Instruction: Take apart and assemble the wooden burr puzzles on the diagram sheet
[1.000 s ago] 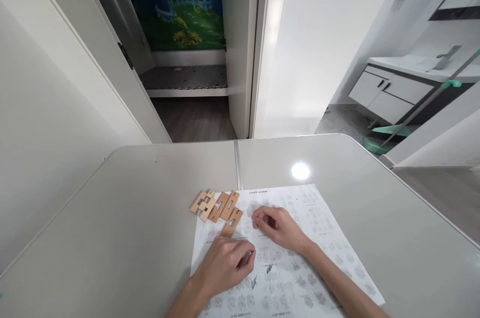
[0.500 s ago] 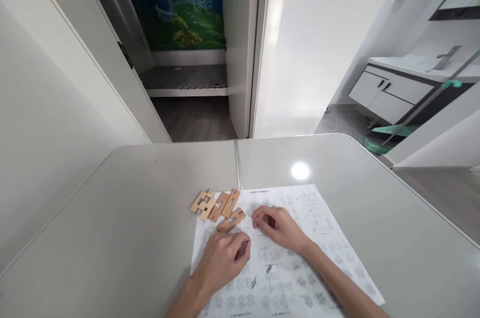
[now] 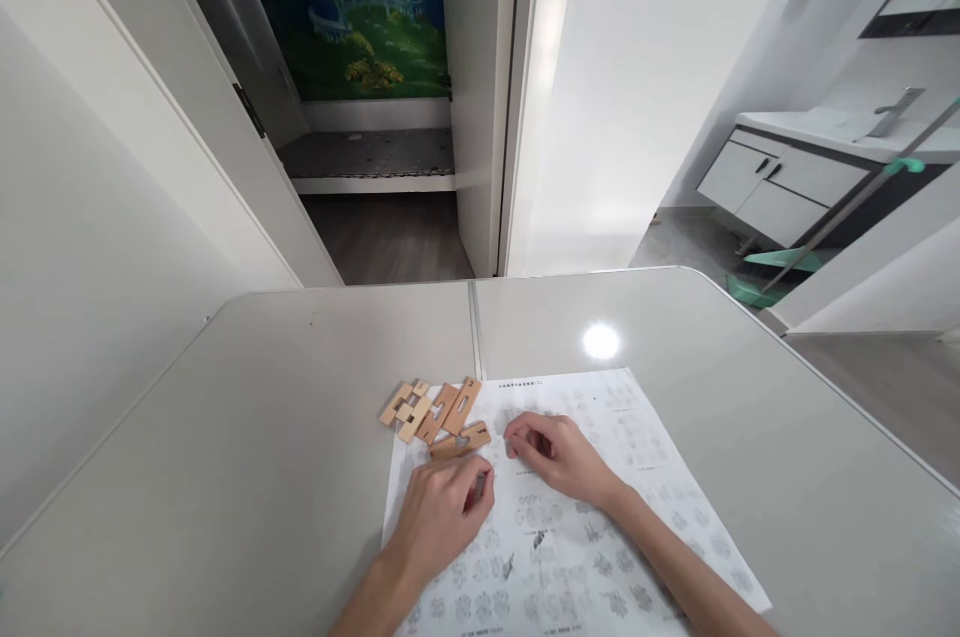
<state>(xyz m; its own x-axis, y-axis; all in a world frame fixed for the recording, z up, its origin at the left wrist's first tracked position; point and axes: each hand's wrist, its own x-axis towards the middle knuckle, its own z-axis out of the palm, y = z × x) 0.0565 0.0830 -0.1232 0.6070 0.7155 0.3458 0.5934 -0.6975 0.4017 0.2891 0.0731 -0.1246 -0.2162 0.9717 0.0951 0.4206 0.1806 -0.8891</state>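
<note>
Several notched wooden puzzle pieces [image 3: 429,408] lie side by side at the top left corner of a printed instruction sheet [image 3: 592,507]. One more wooden piece [image 3: 460,440] lies crosswise just in front of them. My left hand [image 3: 442,512] rests on the sheet with fingers curled, fingertips close behind that piece; whether they touch it I cannot tell. My right hand [image 3: 555,457] lies on the sheet to the right, fingers curled and pressed down on the paper, nothing seen in it.
The grey table [image 3: 262,437] has a seam down its middle and rounded far corners. Beyond it stand an open doorway with a mural, a white wall, and a bathroom cabinet [image 3: 780,187] with a green mop [image 3: 772,262] at the right.
The single wooden piece has turned from slanting to nearly crosswise. My left hand has shifted slightly left and forward. My right hand has stayed put.
</note>
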